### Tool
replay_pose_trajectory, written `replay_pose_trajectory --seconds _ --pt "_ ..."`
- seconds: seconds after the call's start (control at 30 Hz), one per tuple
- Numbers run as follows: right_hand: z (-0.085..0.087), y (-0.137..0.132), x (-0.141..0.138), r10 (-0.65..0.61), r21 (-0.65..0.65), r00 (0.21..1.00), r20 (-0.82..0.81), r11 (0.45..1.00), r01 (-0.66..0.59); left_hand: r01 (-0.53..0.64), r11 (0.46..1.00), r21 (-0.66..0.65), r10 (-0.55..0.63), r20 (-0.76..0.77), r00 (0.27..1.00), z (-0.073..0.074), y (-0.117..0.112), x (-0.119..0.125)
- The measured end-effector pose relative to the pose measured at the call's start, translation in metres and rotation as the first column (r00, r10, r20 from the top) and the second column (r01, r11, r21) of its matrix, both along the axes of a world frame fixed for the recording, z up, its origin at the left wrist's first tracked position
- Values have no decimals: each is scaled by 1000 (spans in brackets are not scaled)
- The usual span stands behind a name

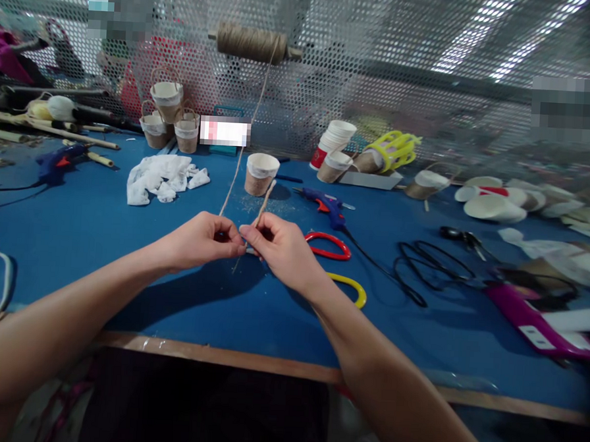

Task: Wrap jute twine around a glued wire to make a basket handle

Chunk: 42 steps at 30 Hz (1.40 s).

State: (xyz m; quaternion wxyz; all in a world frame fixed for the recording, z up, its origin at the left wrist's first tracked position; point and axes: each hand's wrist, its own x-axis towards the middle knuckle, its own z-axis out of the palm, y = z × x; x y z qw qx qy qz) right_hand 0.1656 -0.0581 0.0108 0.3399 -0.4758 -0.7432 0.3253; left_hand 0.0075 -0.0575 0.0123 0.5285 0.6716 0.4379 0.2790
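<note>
My left hand (205, 239) and my right hand (281, 247) meet above the blue table (101, 237), fingertips pinched together. The left hand pinches a jute twine strand (244, 139) that runs up to a twine spool (252, 42) mounted on the mesh wall. The right hand grips a thin stick wrapped in twine (263, 203), tilted up and away. A paper cup wrapped in twine (260, 174) stands just beyond the hands.
Red scissors (329, 245) and yellow scissors (351, 286) lie right of my hands, beside a blue glue gun (325, 205) and black cable (421, 270). A white cloth (161, 176), small twine baskets (169, 119), stacked cups (336, 141) and a purple tool (542, 320) surround.
</note>
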Motion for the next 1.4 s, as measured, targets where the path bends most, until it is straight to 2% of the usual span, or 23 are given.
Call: replay_pose_trajectory --seconds 0.13,0.2,0.3,0.37,0.67,0.87,1.17,1.4 --pt "-1 1 1 -20 -3 1000 -16 1000 19 -26 1000 12 26 10 1000 -2 -1 2" --pt "0 2 3 40 -83 994 -102 995 -48 -5 1000 -7 5 35 999 -3 -2 2" --pt "0 4 6 160 -198 952 -261 956 -215 47 996 -73 -42 72 997 -2 -2 2" --pt "1 4 7 174 -220 942 -287 945 -241 62 994 -93 -55 82 995 0 -2 1" --pt "1 4 7 84 -186 979 -187 975 -119 68 996 -56 -65 56 996 4 -1 -2" --pt "0 4 6 66 -172 990 -127 981 -87 48 999 1 -48 5 999 -1 0 -1" --pt "3 3 5 51 -155 995 -90 986 -64 32 998 59 -31 -26 999 1 0 -1" --pt "0 4 4 0 -92 999 -38 996 -4 -4 1000 -12 5 21 1000 0 -1 0"
